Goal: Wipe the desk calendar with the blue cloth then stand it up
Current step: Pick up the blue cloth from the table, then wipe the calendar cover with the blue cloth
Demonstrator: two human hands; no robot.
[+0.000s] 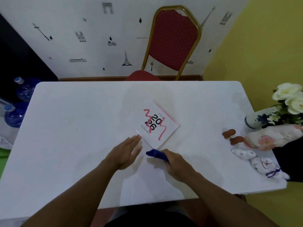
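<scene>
One desk calendar (153, 126) (white, "2026" cover) lies flat; right hand (177, 166) grasps blue cloth (155, 154), left hand (125, 153) fingers released.

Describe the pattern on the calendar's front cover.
The calendar cover is white with a pink squiggle over black "2026" numerals, shown best in the head view.

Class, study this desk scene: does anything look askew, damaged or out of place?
Two things. The desk calendar lies flat and turned cornerwise on the table, not standing. The red chair behind has torn upholstery at the top of its backrest. The right hand grips the blue cloth; the left hand is open.
</scene>
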